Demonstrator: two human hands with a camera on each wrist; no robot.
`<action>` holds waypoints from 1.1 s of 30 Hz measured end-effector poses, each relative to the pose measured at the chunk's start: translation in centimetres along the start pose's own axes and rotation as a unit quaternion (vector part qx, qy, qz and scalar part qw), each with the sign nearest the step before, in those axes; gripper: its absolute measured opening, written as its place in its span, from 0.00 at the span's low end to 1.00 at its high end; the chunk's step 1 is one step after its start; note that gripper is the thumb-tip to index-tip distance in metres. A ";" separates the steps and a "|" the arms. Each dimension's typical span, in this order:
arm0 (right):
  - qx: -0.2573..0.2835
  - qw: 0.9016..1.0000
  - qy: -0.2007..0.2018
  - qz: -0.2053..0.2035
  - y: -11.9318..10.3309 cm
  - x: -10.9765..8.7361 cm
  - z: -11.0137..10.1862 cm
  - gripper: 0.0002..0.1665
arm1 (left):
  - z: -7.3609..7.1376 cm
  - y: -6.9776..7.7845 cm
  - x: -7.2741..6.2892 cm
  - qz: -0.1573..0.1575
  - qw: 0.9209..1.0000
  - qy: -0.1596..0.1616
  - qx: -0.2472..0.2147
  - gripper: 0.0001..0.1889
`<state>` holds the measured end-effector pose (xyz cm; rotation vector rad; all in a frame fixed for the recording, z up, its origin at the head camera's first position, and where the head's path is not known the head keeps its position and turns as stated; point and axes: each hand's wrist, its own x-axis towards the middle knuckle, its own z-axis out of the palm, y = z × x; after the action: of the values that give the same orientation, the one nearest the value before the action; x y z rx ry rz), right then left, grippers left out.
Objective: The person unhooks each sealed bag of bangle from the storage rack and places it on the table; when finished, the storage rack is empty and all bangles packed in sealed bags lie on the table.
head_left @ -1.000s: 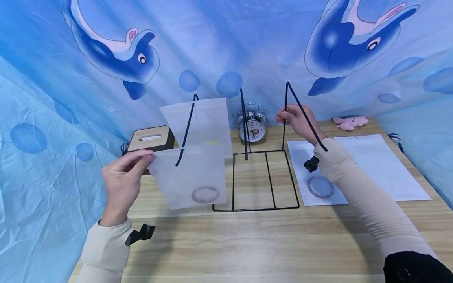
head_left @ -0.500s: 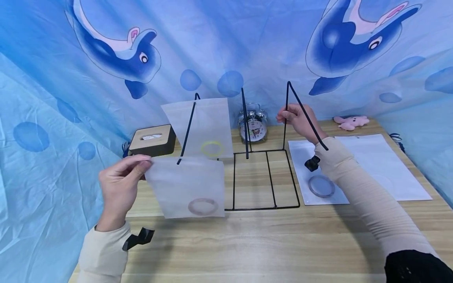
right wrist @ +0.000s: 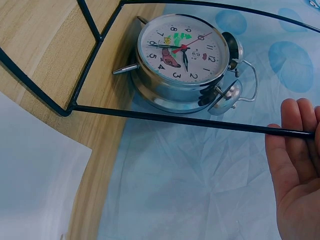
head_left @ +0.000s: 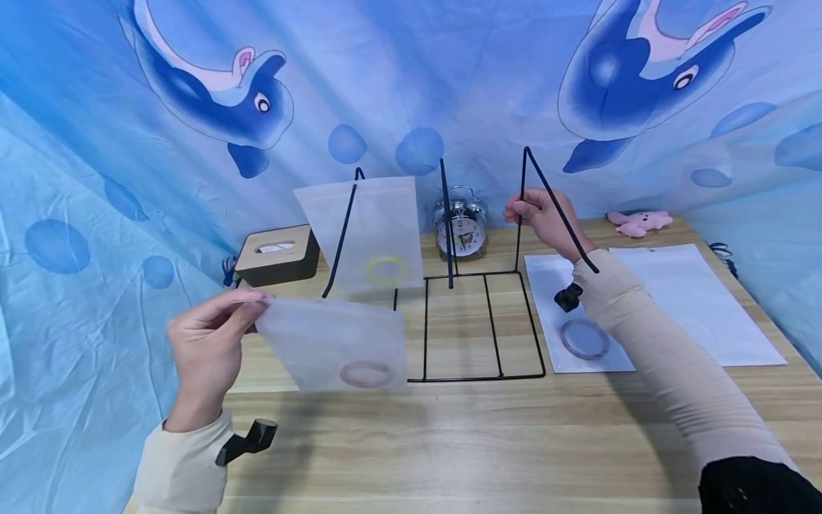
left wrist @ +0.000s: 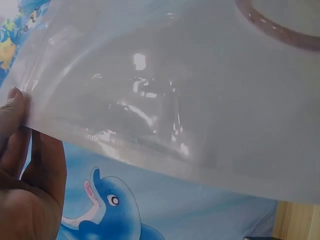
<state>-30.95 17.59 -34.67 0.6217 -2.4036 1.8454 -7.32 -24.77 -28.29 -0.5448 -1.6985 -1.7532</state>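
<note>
My left hand (head_left: 208,350) pinches the top left corner of a frosted zip bag (head_left: 327,339) with a brownish-pink ring (head_left: 366,374) inside. The bag is tilted, with its top edge near the front tip of the left arm of a black wire rack (head_left: 496,325). Farther back on that arm hangs a second frosted bag (head_left: 385,221) holding a yellow ring (head_left: 387,270). My right hand (head_left: 546,218) holds a rear upright of the rack between thumb and fingers; the right wrist view shows the black rod (right wrist: 200,121) reaching that hand.
A silver alarm clock (head_left: 464,230) stands behind the rack. At back left sits a tissue box (head_left: 277,255). White bags lie under my right forearm, one with a greyish ring (head_left: 584,339); a pink plush toy (head_left: 638,223) is at back right.
My left hand has moved down and to the left with its bag. The bag's top edge has dropped from behind the rack arm to below its tip. My right hand stays on the upright.
</note>
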 end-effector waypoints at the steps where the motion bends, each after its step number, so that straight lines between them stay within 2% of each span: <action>1: 0.000 1.000 -0.001 0.001 0.0 0.0 0.0 0.15 | 0.0 0.0 0.0 -0.002 1.000 -0.004 -0.006 0.05; 5: 0.002 1.000 -0.002 0.007 -0.2 0.0 -0.1 0.15 | -0.5 -0.1 -0.4 -0.028 0.998 -0.018 -0.050 0.04; 7: 0.002 1.000 -0.001 0.007 -0.3 -0.1 0.0 0.15 | -1.0 -0.4 -0.8 -0.056 0.996 -0.022 -0.064 0.05; 10: -0.003 1.000 -0.001 0.006 -0.5 -0.3 0.0 0.16 | -1.7 -1.2 -1.6 -0.112 0.994 -0.010 -0.007 0.07; 12: -0.008 1.000 -0.001 0.004 -0.5 -0.4 0.0 0.16 | -2.2 -1.8 -2.1 -0.155 0.986 -0.003 0.063 0.07; 14: -0.011 1.000 -0.001 0.003 -0.6 -0.4 0.0 0.16 | -2.8 -2.5 -2.3 -0.192 0.972 -0.001 0.137 0.06; 16: -0.011 1.000 -0.002 0.001 -0.6 -0.3 0.0 0.16 | -3.5 -3.3 -2.5 -0.221 0.959 -0.007 0.179 0.05; 20: -0.009 1.000 0.000 0.000 -0.5 -0.3 0.1 0.16 | -4.9 -4.9 -2.6 -0.270 0.938 -0.009 0.218 0.07; 25: -0.011 1.000 0.005 0.000 -0.3 -0.2 0.1 0.16 | -6.6 -6.9 -2.6 -0.324 0.910 -0.018 0.258 0.16; 28: -0.013 1.000 0.007 0.000 -0.2 -0.1 0.1 0.16 | -7.5 -8.1 -2.5 -0.363 0.886 -0.026 0.288 0.23; 33: -0.017 1.000 0.006 0.001 -0.1 -0.1 0.0 0.16 | -8.5 -10.1 -2.0 -0.430 0.840 -0.025 0.329 0.29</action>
<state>-30.80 17.59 -34.59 0.6038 -2.4223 1.7993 -11.72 -33.12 -37.70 0.5877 -2.6429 -1.4703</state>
